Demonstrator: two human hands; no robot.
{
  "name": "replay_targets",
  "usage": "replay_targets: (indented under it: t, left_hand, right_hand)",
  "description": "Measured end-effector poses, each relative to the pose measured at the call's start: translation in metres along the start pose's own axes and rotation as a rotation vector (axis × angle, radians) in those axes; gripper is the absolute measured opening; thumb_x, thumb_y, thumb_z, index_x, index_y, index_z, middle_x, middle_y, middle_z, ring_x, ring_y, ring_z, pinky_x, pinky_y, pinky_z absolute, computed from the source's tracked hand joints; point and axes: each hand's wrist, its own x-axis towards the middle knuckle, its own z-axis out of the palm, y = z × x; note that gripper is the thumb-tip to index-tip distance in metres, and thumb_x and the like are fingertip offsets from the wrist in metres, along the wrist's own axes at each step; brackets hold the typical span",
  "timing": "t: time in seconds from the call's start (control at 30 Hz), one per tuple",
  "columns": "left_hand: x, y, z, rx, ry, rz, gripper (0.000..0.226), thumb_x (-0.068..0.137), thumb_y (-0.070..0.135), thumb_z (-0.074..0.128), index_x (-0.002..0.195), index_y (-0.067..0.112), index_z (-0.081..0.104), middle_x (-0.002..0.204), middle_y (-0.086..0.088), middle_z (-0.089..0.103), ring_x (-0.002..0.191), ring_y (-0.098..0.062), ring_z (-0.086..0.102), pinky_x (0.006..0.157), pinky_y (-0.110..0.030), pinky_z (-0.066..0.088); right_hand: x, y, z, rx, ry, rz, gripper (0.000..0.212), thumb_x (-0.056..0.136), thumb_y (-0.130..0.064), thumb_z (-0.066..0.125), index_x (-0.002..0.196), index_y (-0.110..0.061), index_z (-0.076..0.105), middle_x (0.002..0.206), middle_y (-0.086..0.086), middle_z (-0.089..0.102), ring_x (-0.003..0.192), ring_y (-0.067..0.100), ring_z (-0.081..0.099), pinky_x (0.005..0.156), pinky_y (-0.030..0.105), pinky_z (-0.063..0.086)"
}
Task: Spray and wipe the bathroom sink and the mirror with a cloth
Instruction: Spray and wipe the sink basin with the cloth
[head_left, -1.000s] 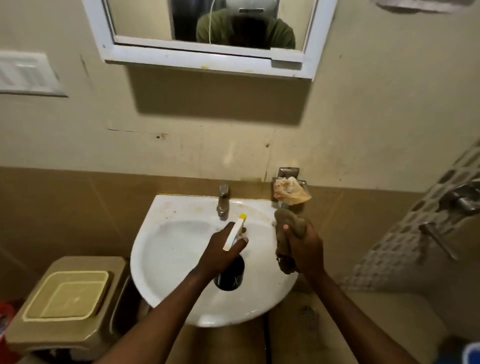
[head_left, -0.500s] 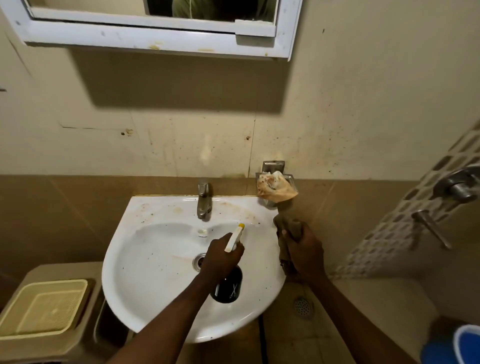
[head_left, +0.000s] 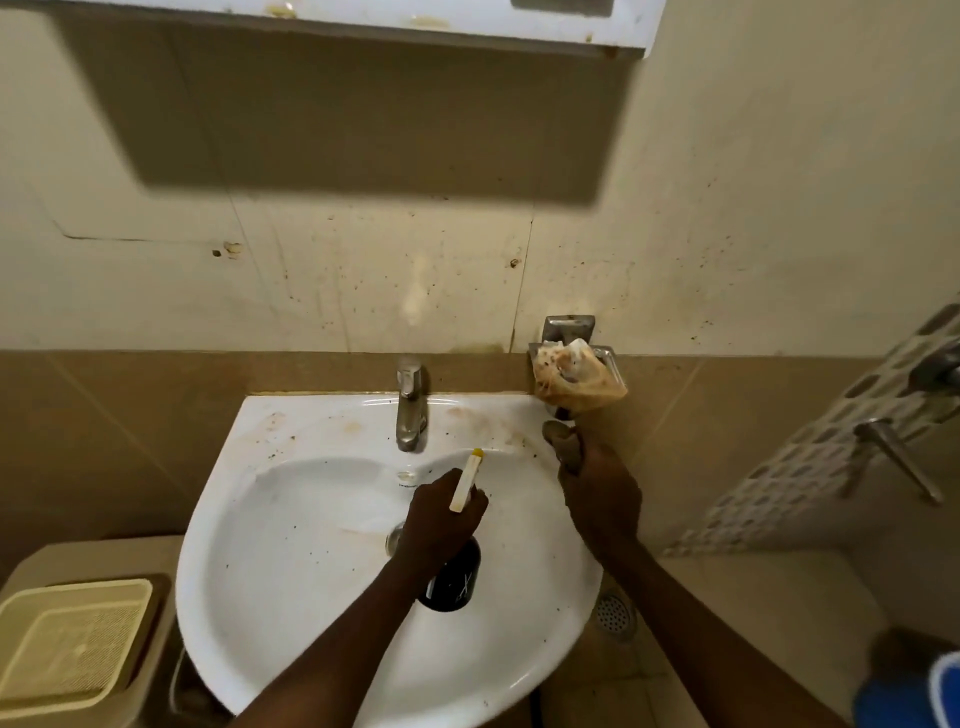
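A white sink (head_left: 291, 561), speckled with brown stains, fills the middle of the head view. Over its basin my left hand (head_left: 439, 522) grips a dark spray bottle (head_left: 453, 582) whose white nozzle with a yellow tip points toward the back rim. At the sink's right rim my right hand (head_left: 602, 493) holds a bunched brown cloth (head_left: 563, 441). Only the lower white frame of the mirror (head_left: 467, 21) shows at the top edge; its glass is out of view.
A metal tap (head_left: 410, 405) stands at the back of the sink. A wall soap holder with a crumpled wrapper (head_left: 576, 379) is just above my right hand. A beige bin with a cream tray (head_left: 72, 639) sits left. Shower fittings (head_left: 893, 452) jut out at right.
The view has tilted down, so the mirror glass has left the frame. Both hands have kept their grips and hold about the same places over the sink.
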Motion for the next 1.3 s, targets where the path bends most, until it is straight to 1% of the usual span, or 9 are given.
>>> replay_targets:
  t: [0.17,0.33,0.57,0.67,0.77,0.9,1.0,1.2,1.3]
  left_hand:
    - [0.024,-0.01,0.0,0.003,0.01,-0.033,0.028,0.088,0.01,0.057,0.065,0.014,0.043,0.063,-0.01,0.052,0.06,-0.022,0.048,0.062,-0.039,0.044]
    - [0.034,-0.019,0.001,-0.054,-0.008,-0.066,0.016,0.089,0.015,0.059,0.076,0.01,0.052,0.065,-0.004,0.057,0.056,-0.013,0.05,0.057,-0.022,0.042]
    - [0.033,-0.038,-0.008,-0.074,-0.008,-0.085,0.016,0.088,0.012,0.059,0.077,0.002,0.053,0.063,-0.008,0.058,0.055,-0.015,0.05,0.055,-0.021,0.04]
    - [0.034,-0.041,-0.012,-0.079,-0.03,-0.103,0.016,0.089,0.016,0.06,0.079,0.006,0.053,0.063,-0.001,0.058,0.056,-0.013,0.051,0.058,-0.024,0.042]
    - [0.035,-0.043,-0.014,-0.065,-0.016,-0.099,0.017,0.089,0.017,0.059,0.079,0.005,0.054,0.063,-0.006,0.059,0.055,-0.014,0.052,0.058,-0.03,0.044]
    - [0.036,-0.046,-0.012,-0.087,0.11,-0.142,0.019,0.086,0.011,0.056,0.075,-0.004,0.055,0.07,-0.024,0.063,0.06,-0.033,0.056,0.063,-0.043,0.049]
    - [0.036,-0.049,-0.012,-0.078,0.072,-0.109,0.014,0.087,0.012,0.059,0.079,0.001,0.057,0.07,-0.017,0.064,0.058,-0.021,0.055,0.057,-0.024,0.044]
    - [0.041,-0.052,-0.012,-0.1,0.05,-0.1,0.017,0.086,0.015,0.06,0.071,0.014,0.052,0.06,0.003,0.057,0.051,-0.004,0.049,0.053,-0.015,0.039]
    - [0.041,-0.052,-0.01,-0.108,0.06,-0.073,0.019,0.087,0.015,0.061,0.071,0.017,0.051,0.059,0.006,0.055,0.051,-0.003,0.05,0.053,-0.012,0.038]
  right_hand:
    - [0.021,-0.008,0.046,-0.31,0.07,-0.101,0.026,0.089,-0.011,0.066,0.115,-0.004,0.068,0.093,0.022,0.068,0.072,0.037,0.065,0.059,0.039,0.054]
    - [0.044,-0.036,0.08,-0.441,0.042,0.036,0.02,0.098,-0.026,0.055,0.107,-0.012,0.065,0.093,0.013,0.066,0.077,0.031,0.066,0.061,0.037,0.055]
    - [0.069,-0.014,0.088,-0.169,-0.422,-0.629,0.031,0.097,-0.034,0.049,0.12,-0.022,0.065,0.107,0.007,0.066,0.097,0.028,0.061,0.08,0.037,0.05]
    - [0.057,0.001,0.089,-0.252,-0.13,-0.474,0.031,0.097,-0.03,0.048,0.117,-0.014,0.067,0.103,0.011,0.066,0.092,0.032,0.063,0.075,0.039,0.052]
    - [0.066,-0.029,0.104,-0.274,-0.161,-0.145,0.036,0.1,-0.036,0.043,0.13,-0.02,0.055,0.122,0.009,0.057,0.11,0.032,0.056,0.082,0.039,0.051]
    - [0.083,-0.051,0.114,-0.282,-0.354,-0.509,0.035,0.097,-0.036,0.048,0.13,-0.029,0.056,0.127,0.007,0.053,0.118,0.032,0.046,0.085,0.04,0.05]
    - [0.089,-0.034,0.099,-0.212,-0.545,-0.797,0.033,0.093,-0.03,0.056,0.125,-0.029,0.062,0.117,0.007,0.06,0.106,0.029,0.053,0.08,0.039,0.05]
    - [0.087,-0.034,0.11,-0.202,-0.318,-0.471,0.037,0.095,-0.038,0.051,0.13,-0.029,0.058,0.122,0.012,0.055,0.114,0.037,0.048,0.085,0.04,0.047]
    - [0.093,-0.062,0.124,-0.209,-0.422,-0.611,0.036,0.096,-0.034,0.05,0.131,-0.029,0.057,0.122,0.013,0.054,0.117,0.038,0.044,0.088,0.043,0.045]
